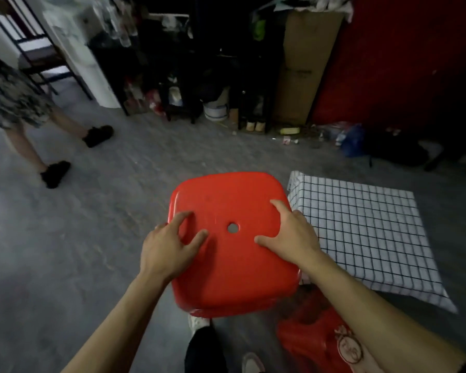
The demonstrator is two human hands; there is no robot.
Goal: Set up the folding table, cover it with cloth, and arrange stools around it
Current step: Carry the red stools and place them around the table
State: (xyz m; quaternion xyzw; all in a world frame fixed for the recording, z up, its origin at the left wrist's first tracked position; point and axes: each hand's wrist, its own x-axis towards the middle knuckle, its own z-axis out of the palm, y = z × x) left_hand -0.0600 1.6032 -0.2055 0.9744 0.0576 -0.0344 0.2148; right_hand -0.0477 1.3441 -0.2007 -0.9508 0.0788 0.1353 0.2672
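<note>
A red plastic stool (234, 265) with a small round hole in its seat fills the middle of the view. My left hand (170, 246) grips its left edge, thumb on top of the seat. My right hand (291, 235) grips the right edge the same way. Right of the stool stands the low table, covered by a white cloth with a black grid (361, 232). The stool's seat overlaps the cloth's near left corner in the view. The stool's legs are hidden under the seat.
Another person's legs in dark shoes (57, 172) stand at the far left on the grey floor. A red plastic bag (315, 337) lies by my feet. Cluttered shelves, a bucket (215, 110) and a tall cardboard box (304, 68) line the back wall.
</note>
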